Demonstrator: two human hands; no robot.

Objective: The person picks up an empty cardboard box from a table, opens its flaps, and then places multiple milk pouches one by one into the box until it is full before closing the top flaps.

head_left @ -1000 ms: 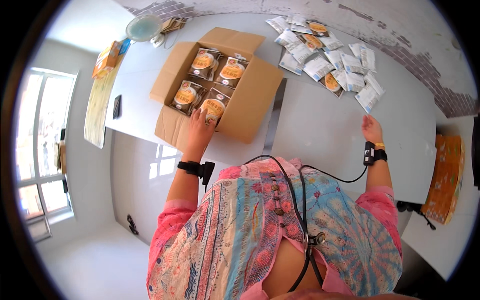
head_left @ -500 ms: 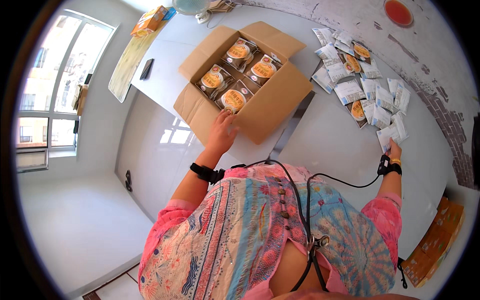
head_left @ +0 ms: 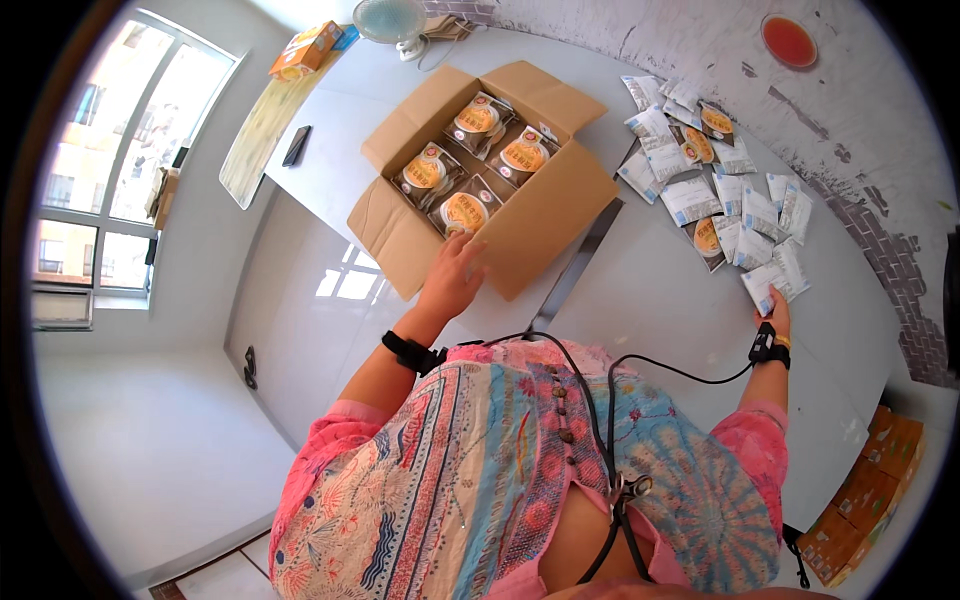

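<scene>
An open cardboard box (head_left: 540, 215) stands on the white table (head_left: 650, 300) and holds several clear packets with round orange labels (head_left: 465, 205). My left hand (head_left: 452, 275) rests with spread fingers on the box's near wall, just below those packets, holding nothing. Far to the right, my right hand (head_left: 775, 312) grips the nearest white sachet (head_left: 760, 288) at the edge of a spread of white and orange sachets (head_left: 715, 165). Both wrists carry black bands with a cable.
At the table's far end stand a small fan (head_left: 390, 18) and an orange carton (head_left: 305, 50); a dark phone (head_left: 296, 145) lies there too. A red dish (head_left: 790, 40) hangs near the brick wall. Orange cartons (head_left: 865, 495) sit at lower right. Windows are at left.
The view has swung, so the box and sachets now sit lower and more to the right. My right hand has reached out to the nearest sachet. My left hand stays at the box.
</scene>
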